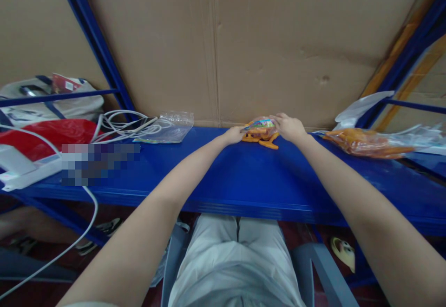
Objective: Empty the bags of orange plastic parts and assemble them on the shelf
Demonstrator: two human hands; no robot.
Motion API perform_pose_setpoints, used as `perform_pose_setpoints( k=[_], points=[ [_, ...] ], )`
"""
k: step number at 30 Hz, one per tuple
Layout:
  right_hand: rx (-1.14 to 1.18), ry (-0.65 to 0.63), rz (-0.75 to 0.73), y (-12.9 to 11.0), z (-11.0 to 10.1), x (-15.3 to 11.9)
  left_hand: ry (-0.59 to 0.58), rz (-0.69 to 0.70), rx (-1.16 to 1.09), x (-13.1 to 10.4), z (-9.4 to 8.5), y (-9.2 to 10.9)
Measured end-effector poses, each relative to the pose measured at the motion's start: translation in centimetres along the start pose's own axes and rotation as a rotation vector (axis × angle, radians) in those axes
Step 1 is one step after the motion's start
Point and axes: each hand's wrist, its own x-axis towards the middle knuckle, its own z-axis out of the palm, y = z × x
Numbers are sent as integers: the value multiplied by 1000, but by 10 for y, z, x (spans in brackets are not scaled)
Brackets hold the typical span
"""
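Near the back of the blue shelf top (244, 177), a clear plastic packet with a bright printed label (264, 123) is stretched between my two hands. My left hand (234, 135) is closed on its left edge, fingers pressed together. The fingers of my right hand (291, 127) pinch its upper right edge. Just below the packet, between the hands, lie several curved orange pieces (267, 144); their exact kind is unclear. Whether some of them are inside the packet I cannot tell.
At the right lies a clear bag of orange pieces (365, 142). To the left are a flat clear bag (174, 128), coiled white cables (121, 121), a white power strip (29, 172), a red bag (59, 133) and a canvas bag (69, 102). Cardboard (244, 42) walls the back.
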Motion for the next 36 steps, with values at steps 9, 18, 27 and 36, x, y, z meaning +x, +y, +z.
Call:
perform_pose_setpoints(
  k=[9,18,27,36],
  points=[
    [296,210,244,47,-26,53,87,-246,-665,18,-23,57],
    [850,421,129,40,-40,77,268,-212,-856,32,-33,84],
    [490,460,25,33,-64,44,271,-192,-807,30,-41,72],
    [406,323,-49,27,-90,41,295,-192,-790,35,-63,72]
  ],
)
